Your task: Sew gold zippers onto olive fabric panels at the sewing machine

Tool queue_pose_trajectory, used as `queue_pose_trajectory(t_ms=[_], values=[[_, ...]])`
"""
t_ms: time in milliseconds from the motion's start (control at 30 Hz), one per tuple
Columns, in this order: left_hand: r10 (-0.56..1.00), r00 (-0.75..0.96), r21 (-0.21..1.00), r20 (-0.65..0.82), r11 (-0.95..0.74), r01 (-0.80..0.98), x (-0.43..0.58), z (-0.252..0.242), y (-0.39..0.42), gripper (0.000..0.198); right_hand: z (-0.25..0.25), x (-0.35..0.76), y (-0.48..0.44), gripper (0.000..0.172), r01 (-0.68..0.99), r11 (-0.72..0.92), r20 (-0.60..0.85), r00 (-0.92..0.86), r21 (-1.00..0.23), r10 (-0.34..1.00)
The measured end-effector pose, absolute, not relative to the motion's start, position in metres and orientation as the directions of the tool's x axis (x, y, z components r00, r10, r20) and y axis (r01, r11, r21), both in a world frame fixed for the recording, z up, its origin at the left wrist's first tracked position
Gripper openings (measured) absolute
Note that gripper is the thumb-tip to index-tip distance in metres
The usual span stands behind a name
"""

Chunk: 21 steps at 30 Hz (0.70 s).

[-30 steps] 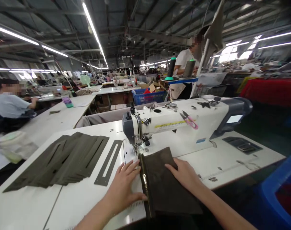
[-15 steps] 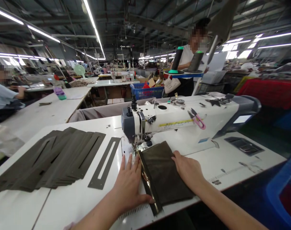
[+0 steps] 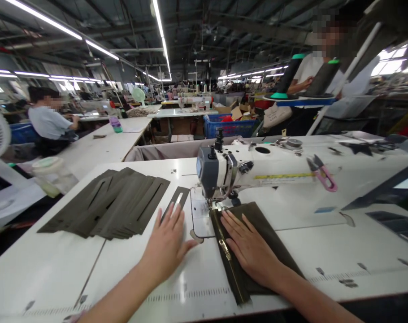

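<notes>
right hand (image 3: 251, 249) lies flat on an olive fabric panel (image 3: 258, 214), fingers spread, pressing down with the grip open, not pinching. the panel sits on the counter (image 3: 56, 273) just in front of the sewing machine's needle plate (image 3: 200, 211), with a brass zipper (image 3: 226, 250) along its left edge. left hand (image 3: 167, 244) is open too, palm down on the counter, fingertips (image 3: 173, 214) by the end of a lone slotted olive strip (image 3: 182, 193).

panel looks soft, limp and light, so likely to shift or buckle. zipper edge looks stiffer, probably the best place to take hold, with a flat palm on the cloth.

right hand hides the panel's middle. can't tell if the zipper's top end is under the presser foot: too small and shadowed.

further out: stacked slotted strips (image 3: 106, 204) left of the machine, machine head (image 3: 212, 175), pink-handled thread snips (image 3: 325, 179), thread cones (image 3: 288, 74), seated co-worker (image 3: 49, 121), standing co-worker (image 3: 314, 74).
</notes>
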<state>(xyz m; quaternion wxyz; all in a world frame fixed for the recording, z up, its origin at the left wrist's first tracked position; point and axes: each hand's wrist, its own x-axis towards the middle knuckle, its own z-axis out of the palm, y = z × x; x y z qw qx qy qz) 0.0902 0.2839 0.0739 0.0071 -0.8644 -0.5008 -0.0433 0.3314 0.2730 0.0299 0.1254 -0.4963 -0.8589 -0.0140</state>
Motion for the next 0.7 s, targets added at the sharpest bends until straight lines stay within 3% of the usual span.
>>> queue_pose_trajectory(t_ms=[67,133,300,367,533,700], values=[[0.892,0.434,-0.042,0.127,-0.432,0.901,0.072,0.068,0.263,0.048,0.03,0.332,0.273,0.046,0.855,0.508,0.243,-0.473,-0.107,0.847],[0.875,0.456,-0.049,0.165,-0.454,0.889,0.065,0.063,0.238,0.049,0.031,0.332,0.273,0.046,0.852,0.51,0.252,-0.472,-0.117,0.845],[0.799,0.587,0.006,0.128,-0.593,0.805,0.059,0.056,0.213,0.094,0.04,0.332,0.274,0.041,0.848,0.505,0.3,-0.446,-0.161,0.843],[0.781,0.618,-0.003,0.089,-0.621,0.784,0.053,0.052,0.218,0.101,0.047,0.331,0.271,0.037,0.829,0.519,0.369,-0.425,-0.208,0.827],[0.758,0.652,-0.05,0.009,-0.651,0.758,0.043,0.05,0.222,0.072,0.059,0.327,0.262,0.031,0.726,0.587,0.349,-0.479,-0.358,0.805],[0.673,0.734,-0.058,0.089,-0.732,0.678,0.034,0.058,0.225,0.074,0.059,0.324,0.258,0.018,0.66,0.608,0.406,-0.457,-0.442,0.792]])
